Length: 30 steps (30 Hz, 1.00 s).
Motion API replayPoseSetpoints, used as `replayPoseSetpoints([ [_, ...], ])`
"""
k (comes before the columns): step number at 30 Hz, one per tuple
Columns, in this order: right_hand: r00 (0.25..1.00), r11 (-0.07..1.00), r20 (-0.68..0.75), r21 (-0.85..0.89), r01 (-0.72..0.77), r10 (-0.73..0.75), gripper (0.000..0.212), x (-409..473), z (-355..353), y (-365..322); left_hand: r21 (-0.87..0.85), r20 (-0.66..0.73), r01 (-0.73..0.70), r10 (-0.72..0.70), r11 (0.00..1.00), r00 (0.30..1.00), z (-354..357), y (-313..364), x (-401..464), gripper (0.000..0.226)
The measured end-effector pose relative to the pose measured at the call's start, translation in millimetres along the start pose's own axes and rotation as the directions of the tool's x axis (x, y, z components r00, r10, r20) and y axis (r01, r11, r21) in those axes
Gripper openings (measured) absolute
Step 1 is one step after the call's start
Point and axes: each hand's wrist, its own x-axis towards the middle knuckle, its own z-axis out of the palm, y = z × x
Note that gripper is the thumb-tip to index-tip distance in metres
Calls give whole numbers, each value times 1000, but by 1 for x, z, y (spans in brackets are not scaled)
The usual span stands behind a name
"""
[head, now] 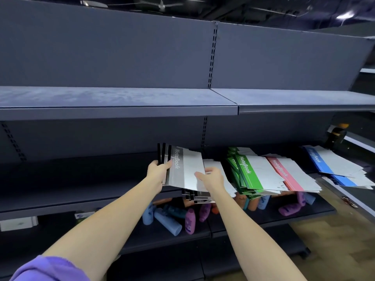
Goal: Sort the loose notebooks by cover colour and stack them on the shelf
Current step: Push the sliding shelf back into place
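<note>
The left hand [157, 168] grips a fanned bunch of grey notebooks [183, 169] while the right hand [211, 176] pinches their edge, probably squaring them before stacking beside the green pile [248, 172].

Dark grey metal shelving unit [121, 57] fills the view, back panels joined at a slotted upright [213, 55]; the upper shelf board [113, 98] shows a dusty, scuffed top. Black ceiling [223, 7] overhead carries cables, a white fan [162, 5] and bright strip lights [345, 15]. Wood-pattern floor [334, 250] at lower right.
</note>
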Motion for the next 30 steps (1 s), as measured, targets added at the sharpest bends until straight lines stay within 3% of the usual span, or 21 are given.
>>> replayPoseSetpoints([
  [3, 992, 998, -125, -55, 19, -26, 35, 5, -12, 9, 20, -13, 2, -1, 1000, 1000, -3, 0, 2, 72],
  [7, 966, 948, -250, -316, -21, -63, 17, 14, -30, 26, 48, -34, -14, 16, 999, 999, -10, 3, 4, 69],
  [12, 981, 788, -192, -609, -90, -36, 27, 17, -30, 34, 36, -58, -15, 17, 999, 998, -17, 5, 8, 73],
  [15, 979, 808, -177, -589, -22, -102, 25, 14, -22, 26, 58, -21, -23, 24, 998, 999, -11, 4, 7, 74],
  [18, 991, 944, 22, -302, 135, -135, 30, 4, -10, 12, 68, 18, -15, 14, 998, 1000, 0, 0, 4, 76],
  [20, 993, 984, 87, -152, 88, -76, 37, -1, -5, 4, 65, 38, -10, 7, 998, 999, 9, -3, 1, 78],
  [23, 1000, 998, -27, -69, 14, -16, 41, 1, -9, 3, 37, 42, -5, 4, 999, 999, 14, -6, -1, 82],
  [27, 979, 979, -191, -204, 29, -69, 31, 12, -30, 20, 63, 25, -21, 19, 998, 999, 3, -5, 7, 81],
  [30, 978, 914, -185, -407, 11, -94, 16, 19, -40, 37, 65, -5, -29, 30, 997, 1000, -6, -2, 13, 80],
])
